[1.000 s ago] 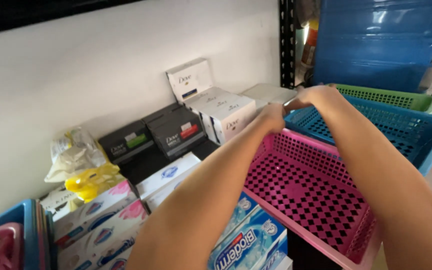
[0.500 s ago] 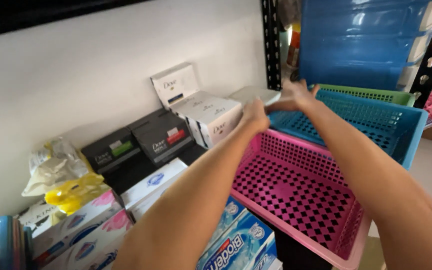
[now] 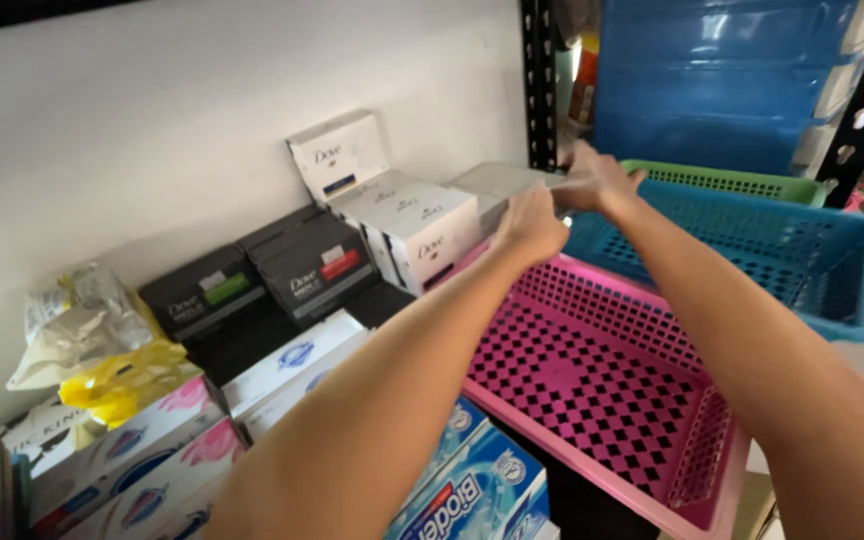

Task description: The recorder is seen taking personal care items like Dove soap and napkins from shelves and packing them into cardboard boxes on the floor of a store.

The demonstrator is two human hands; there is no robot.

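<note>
Both arms stretched forward over the pink basket [image 3: 602,400] toward the back of the shelf. Left hand [image 3: 530,225] and right hand [image 3: 597,180] meet on a flat grey box [image 3: 497,181] that lies at the far end of the row of white boxes [image 3: 417,225], just beside the black upright [image 3: 538,80]. Grey box lies roughly level, long axis running left-right across the view, its right end pointing at the blue basket [image 3: 812,260]. Right hand is at that right end, fingers curled onto the edge; motion blur hides whether the grip is closed fully. Left hand sits on the near side of the box, knuckles up, fingers folded down out of sight behind the hand, so cannot tell if they clamp the box or only rest on it. Left hand is the nearer one to the white boxes; right hand is the nearer one to the blue basket and the green basket [image 3: 732,180] behind it. The box thus sits between the two hands, ahead of and slightly above the left fingers, left of the right fingers. Black boxes [image 3: 292,270] lie further left, well apart from both hands.
</note>
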